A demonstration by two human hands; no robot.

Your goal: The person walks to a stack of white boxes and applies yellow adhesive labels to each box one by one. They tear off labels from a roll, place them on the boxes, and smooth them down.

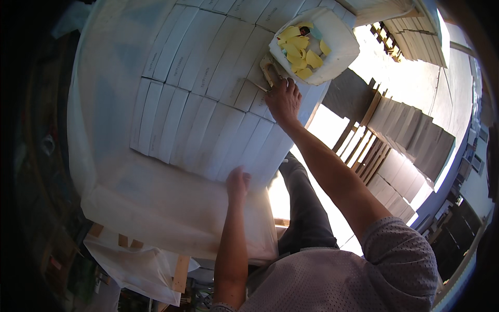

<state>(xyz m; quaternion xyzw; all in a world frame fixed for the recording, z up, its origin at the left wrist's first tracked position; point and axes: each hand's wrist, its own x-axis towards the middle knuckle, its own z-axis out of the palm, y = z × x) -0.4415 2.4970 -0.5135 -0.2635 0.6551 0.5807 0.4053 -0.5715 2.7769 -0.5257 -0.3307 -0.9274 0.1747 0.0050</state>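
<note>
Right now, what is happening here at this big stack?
A person leans over a stack of flat white boxes covered by a thin sheet. The right hand rests on top of the boxes, touching a small tool beside a white tub of yellow pieces. The left hand presses on the near edge of the stack.

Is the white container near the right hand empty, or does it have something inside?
Not empty. The white container is open at the top, and many yellow pieces lie inside. The right hand rests just below it.
</note>
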